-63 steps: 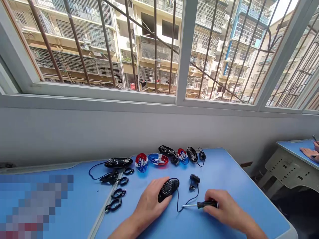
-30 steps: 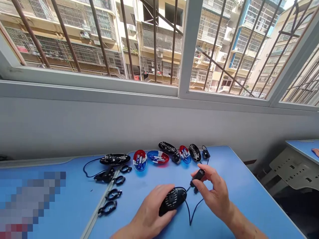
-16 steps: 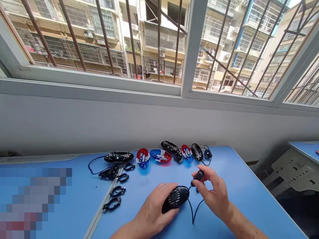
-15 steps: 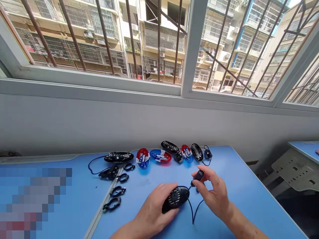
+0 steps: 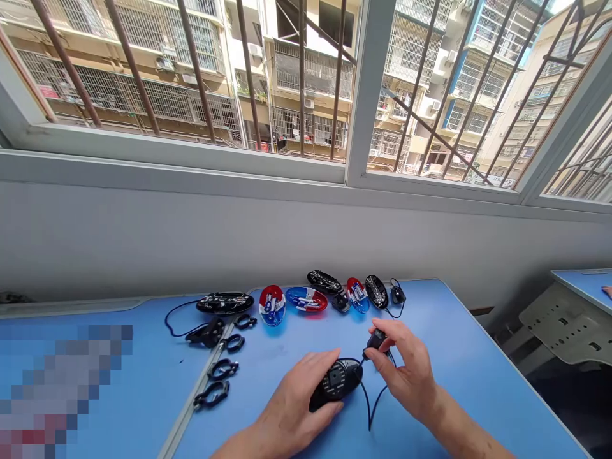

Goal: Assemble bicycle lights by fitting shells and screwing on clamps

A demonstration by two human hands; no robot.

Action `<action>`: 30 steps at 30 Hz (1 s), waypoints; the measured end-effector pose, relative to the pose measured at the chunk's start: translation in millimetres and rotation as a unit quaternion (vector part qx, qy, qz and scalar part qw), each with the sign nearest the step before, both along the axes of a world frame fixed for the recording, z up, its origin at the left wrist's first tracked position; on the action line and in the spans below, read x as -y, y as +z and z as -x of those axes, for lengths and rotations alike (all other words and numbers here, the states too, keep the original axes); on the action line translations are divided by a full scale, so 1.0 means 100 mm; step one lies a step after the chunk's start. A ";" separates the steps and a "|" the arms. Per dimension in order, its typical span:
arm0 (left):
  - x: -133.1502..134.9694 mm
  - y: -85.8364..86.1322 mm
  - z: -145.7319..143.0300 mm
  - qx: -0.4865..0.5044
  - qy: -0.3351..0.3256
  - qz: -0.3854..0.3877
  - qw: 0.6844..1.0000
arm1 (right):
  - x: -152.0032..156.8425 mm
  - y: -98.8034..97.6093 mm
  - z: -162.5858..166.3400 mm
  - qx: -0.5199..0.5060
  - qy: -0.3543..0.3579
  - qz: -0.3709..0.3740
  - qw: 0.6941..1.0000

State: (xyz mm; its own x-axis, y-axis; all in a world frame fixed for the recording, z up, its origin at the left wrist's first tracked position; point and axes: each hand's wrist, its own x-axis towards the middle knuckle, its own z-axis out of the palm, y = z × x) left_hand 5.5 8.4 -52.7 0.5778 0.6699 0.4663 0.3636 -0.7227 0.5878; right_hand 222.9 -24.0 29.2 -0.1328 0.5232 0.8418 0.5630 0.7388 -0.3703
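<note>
My left hand is closed around a black oval bike horn, its slotted grille facing up and its far end free. A thin black cable runs from the horn, loops down over the table and comes back up toward my right hand. Between thumb and fingers, that hand pinches a small black wired switch, just above and right of the horn. Part of the switch is hidden by the fingers.
On the blue table, a black horn lies beside its black switch. Several black ring clamps line the table seam. Behind stand red-and-blue oval lenses and more black oval housings. A barred window rises beyond the wall.
My right hand has shifted slightly left and tilted the switch a little. The left hand keeps its hold on the horn. The view has moved slightly.
</note>
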 end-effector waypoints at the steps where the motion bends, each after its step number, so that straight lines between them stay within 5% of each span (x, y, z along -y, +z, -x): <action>1: 0.00 0.01 0.00 0.000 -0.005 0.001 1.000 | 0.00 0.01 0.00 0.001 0.002 -0.001 1.000; 17: 0.02 0.13 -0.01 0.003 -0.038 0.003 0.999 | 0.04 0.00 0.06 -0.039 0.054 0.030 0.997; 30: 0.02 0.13 -0.02 -0.009 -0.033 0.025 0.999 | 0.02 0.03 0.05 -0.027 0.006 0.006 1.000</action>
